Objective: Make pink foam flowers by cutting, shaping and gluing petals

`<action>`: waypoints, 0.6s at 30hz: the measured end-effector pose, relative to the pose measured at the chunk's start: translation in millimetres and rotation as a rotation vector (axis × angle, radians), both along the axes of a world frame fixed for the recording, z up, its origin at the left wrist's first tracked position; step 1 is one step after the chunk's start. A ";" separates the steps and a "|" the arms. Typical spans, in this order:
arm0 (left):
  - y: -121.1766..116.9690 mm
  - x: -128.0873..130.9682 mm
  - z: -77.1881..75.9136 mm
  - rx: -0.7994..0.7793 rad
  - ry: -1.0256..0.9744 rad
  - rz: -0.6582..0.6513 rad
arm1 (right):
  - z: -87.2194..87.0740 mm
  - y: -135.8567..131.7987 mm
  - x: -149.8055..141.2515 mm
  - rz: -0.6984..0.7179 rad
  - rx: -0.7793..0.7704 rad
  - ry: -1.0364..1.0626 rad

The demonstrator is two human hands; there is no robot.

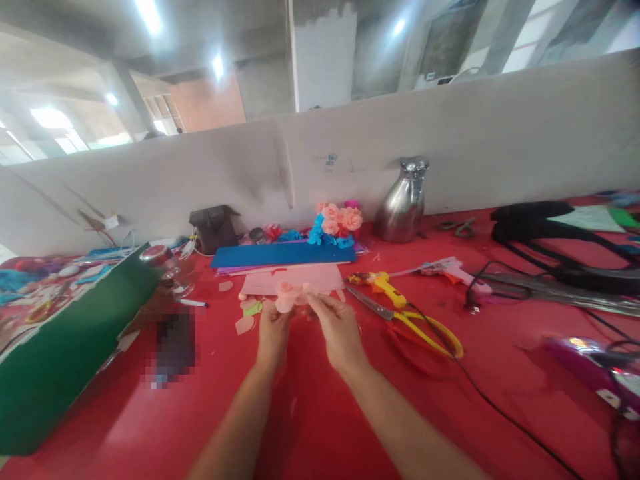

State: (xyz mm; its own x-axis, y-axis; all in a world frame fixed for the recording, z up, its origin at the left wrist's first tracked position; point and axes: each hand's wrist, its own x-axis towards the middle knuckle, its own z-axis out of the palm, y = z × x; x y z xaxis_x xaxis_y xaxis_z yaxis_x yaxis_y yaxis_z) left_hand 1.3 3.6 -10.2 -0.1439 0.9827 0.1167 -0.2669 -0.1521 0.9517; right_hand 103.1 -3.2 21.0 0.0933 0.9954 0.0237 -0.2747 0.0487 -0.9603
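Pinched in my left hand (273,333) is a pink paper flower (287,295) with curled petals. My right hand (339,328) closes thumb and fingers on a small pink paper petal (306,291), close against the flower's right side; whether the two touch is hard to make out. Loose pink petals (245,325) and a light green scrap (253,309) lie left of my left hand. Behind both hands are pink paper sheets (320,277). Scissors with yellow handles (425,331) and a yellow glue gun (385,287) rest right of my right hand.
Blue sheets (280,256) lie at the back, beside a bunch of finished pink flowers (341,219). A steel jug (401,203) stands by the wall. A green board (75,347) borders the left; a glass jar (173,267) is near it. Black cables (490,393) cross the right side.
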 end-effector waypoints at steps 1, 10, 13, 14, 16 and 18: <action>0.1 0.1 -0.1 0.002 -0.006 0.002 | -0.6 -0.1 -0.4 0.006 -0.001 0.008; 0.8 -1.0 -4.6 0.007 0.022 0.054 | -2.6 -1.8 -6.0 0.023 -0.020 0.101; 1.2 -0.2 -6.1 0.017 0.004 0.037 | -3.5 -1.3 -6.1 0.030 -0.021 0.114; 1.2 -0.1 -6.5 0.023 0.001 0.029 | -3.9 -1.2 -6.0 0.033 -0.020 0.119; 1.3 -0.3 -7.6 0.029 0.005 0.023 | -4.6 -1.2 -5.8 0.043 -0.014 0.118; 1.7 -1.3 -9.3 0.023 0.022 0.032 | -5.2 -1.5 -5.5 0.058 0.008 0.093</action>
